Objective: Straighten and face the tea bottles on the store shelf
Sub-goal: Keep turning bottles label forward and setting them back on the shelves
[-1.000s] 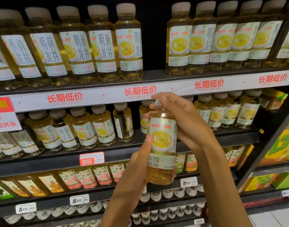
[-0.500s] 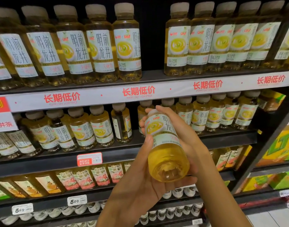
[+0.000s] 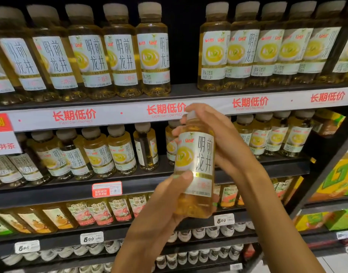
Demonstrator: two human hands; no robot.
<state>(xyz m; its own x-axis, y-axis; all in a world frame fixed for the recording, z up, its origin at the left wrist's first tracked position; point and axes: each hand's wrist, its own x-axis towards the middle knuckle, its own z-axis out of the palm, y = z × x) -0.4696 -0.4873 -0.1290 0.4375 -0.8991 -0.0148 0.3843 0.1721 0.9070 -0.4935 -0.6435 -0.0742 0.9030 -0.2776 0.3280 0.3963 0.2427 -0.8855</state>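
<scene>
Dark store shelves (image 3: 188, 89) hold rows of tea bottles (image 3: 117, 62). In front of the second shelf I hold one tea bottle (image 3: 194, 170) upright, off the shelf, label facing me. My left hand (image 3: 165, 205) grips its lower body, thumb on the label; my right hand (image 3: 222, 142) curls around its neck and cap

The held bottle (image 3: 194, 174) has pale golden tea, a beige cap and a white label with black characters, a yellow cup picture and a red logo. The shelf strip (image 3: 129, 113) is white with red characters. The shelf (image 3: 70, 192) is black. The cartons (image 3: 340, 178) are green and yellow.
</scene>
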